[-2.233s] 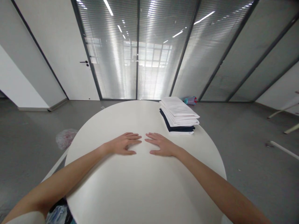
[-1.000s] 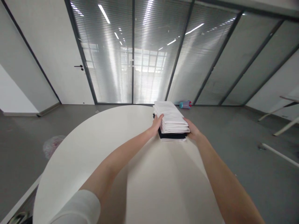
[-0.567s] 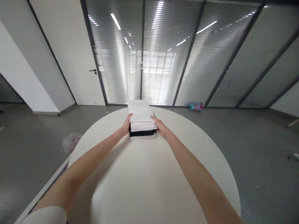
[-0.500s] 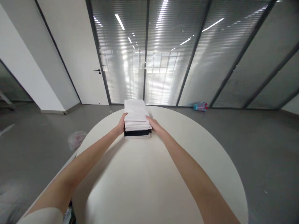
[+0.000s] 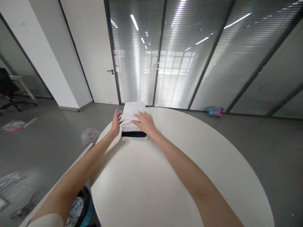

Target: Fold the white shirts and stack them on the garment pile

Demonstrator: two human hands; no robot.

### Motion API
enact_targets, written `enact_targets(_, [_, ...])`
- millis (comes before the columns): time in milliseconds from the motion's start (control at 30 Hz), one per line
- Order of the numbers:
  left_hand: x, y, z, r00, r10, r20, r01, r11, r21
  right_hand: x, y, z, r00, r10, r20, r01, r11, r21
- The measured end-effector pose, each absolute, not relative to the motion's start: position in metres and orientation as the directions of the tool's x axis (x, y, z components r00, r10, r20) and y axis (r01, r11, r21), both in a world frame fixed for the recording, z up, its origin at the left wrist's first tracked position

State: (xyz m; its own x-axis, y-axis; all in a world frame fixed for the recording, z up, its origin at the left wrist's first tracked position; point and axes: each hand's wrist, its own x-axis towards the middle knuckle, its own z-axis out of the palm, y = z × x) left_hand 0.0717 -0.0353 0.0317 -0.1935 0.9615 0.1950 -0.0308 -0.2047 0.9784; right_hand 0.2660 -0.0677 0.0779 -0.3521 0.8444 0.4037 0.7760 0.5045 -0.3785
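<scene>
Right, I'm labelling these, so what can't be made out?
All in the head view:
Folded cloth stack: right side partly hidden by the right hand.
Left hand: too small to tell whether it touches the stack.
Chair: cut off by the left picture edge.
Black bag: cut off by the bottom edge.

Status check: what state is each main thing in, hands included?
White and navy cloth stack: folded, piled
Left hand: open beside stack, contact unclear
Right hand: spread on stack's top
White flat door: shut
Grey slatted blinds: lowered
Black plastic bin bag: open, contents showing
Clear plastic bag: crumpled
</scene>
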Motion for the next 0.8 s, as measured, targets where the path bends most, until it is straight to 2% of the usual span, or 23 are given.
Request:
enact_targets(100, [0.077,-0.042,0.037,-0.312,0.926,0.212,-0.078,-0.247,0.966,0.266,-0.063,0.08,-0.321,0.862,0.393,0.766,0.48,-0.428])
enact_targets(267, [0.092,-0.053,0.049,-0.249,0.905,0.344,0.072,-0.337,0.939,0.274,-0.059,0.085,-0.286,0.872,0.396,0.691,0.475,-0.546])
enact_targets(500, [0.098,-0.058,0.051,-0.293,0.887,0.356,0.169,-0.319,0.933,0.278,-0.062,0.085,-0.322,0.854,0.409,0.746,0.495,-0.445])
enact_targets(600, [0.098,-0.057,0.059,-0.23,0.87,0.437,0.219,-0.391,0.894,0.279,-0.058,0.084,-0.267,0.848,0.457,0.704,0.496,-0.509])
enact_targets(700, [0.098,-0.06,0.076,-0.063,0.856,0.513,0.328,-0.468,0.821,0.285,-0.045,0.087,-0.003,0.865,0.501,0.524,0.428,-0.736])
enact_targets(767, [0.101,-0.067,0.09,0.106,0.822,0.56,0.452,-0.542,0.709,0.297,-0.035,0.092,0.218,0.87,0.441,0.265,0.382,-0.885])
enact_targets(800, [0.104,-0.071,0.097,0.188,0.79,0.583,0.51,-0.586,0.63,0.305,-0.031,0.095,0.302,0.873,0.384,0.108,0.369,-0.923])
